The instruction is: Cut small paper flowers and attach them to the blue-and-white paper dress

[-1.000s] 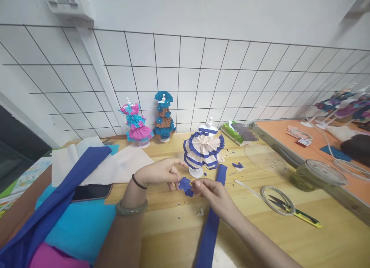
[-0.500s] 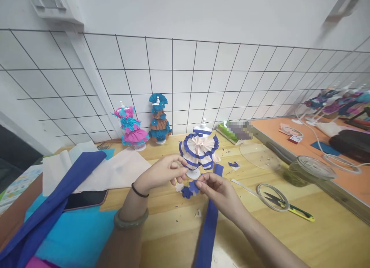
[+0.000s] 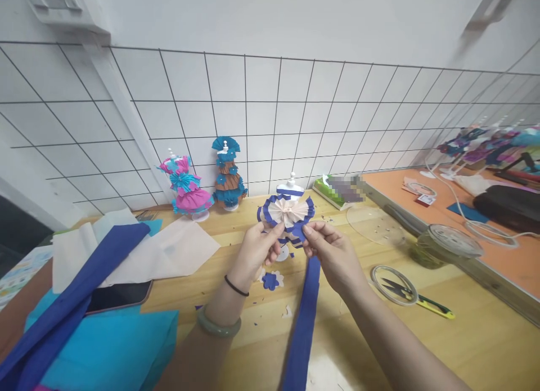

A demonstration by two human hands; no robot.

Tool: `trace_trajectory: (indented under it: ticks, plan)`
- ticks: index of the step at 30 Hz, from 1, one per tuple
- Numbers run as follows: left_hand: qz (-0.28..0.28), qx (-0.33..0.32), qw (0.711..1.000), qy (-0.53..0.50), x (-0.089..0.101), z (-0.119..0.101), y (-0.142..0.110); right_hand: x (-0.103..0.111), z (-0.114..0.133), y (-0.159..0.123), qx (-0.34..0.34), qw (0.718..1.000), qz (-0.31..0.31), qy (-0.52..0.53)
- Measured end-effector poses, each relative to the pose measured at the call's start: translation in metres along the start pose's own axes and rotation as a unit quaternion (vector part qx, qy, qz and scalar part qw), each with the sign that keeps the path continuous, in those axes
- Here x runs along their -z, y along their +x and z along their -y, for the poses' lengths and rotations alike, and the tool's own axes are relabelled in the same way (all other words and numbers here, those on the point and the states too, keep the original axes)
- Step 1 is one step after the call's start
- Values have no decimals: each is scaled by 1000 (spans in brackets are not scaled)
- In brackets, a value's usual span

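A white wall with a black wire grid rises behind a wooden surface; an orange surface adjoins it on the right. Along the left side, a long blue crepe sheet lies over pale sheets, a dark phone and cyan paper. A blue strip runs from near the middle down to the lower edge.

Both hands meet at a cream-and-blue dress on a small white dress form, which stands upright near the middle. The right hand pinches a blue paper piece between thumb and finger, in front of the skirt. The left hand has its fingers curled, thumb tip against or just before the dress; whether it grips anything I cannot tell.

Farther back, a pink-and-cyan dress and a brown-and-teal dress stand side by side. To the right lie yellow-handled scissors, their blades overlapped by a tape roll. A green bracelet and a thin black band circle the left wrist. Smallest, a blue paper flower overlaps pale cutouts below the hands.
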State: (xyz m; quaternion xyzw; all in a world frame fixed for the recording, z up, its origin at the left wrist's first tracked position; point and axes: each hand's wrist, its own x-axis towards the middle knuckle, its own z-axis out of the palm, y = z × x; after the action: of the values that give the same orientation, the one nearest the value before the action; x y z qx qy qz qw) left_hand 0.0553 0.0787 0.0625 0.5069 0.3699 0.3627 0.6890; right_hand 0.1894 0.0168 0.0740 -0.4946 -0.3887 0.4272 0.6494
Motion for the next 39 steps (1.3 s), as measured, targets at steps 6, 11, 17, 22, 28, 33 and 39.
trace_trajectory:
  ticks: [6,11,17,22,28,33,39]
  plan:
    - [9,13,999,-51,-8,5,3,-3,-8,2,-20,999,-8,49]
    - [3,14,997,-80,-10,7,7,-6,-14,5,23,1000,-3,7]
    - [7,11,995,-97,-10,7,9,-15,-19,6,67,995,-42,-61]
    - [8,14,995,-97,-10,6,9,-18,-22,8,96,985,-62,-129]
    - [1,18,996,-92,-11,5,9,-19,-25,12,134,969,-84,-189]
    - [6,14,996,-89,-9,4,9,-19,-20,7,123,975,-77,-165]
    - [39,36,998,-30,4,-4,4,-4,-6,-8,29,997,-41,-58]
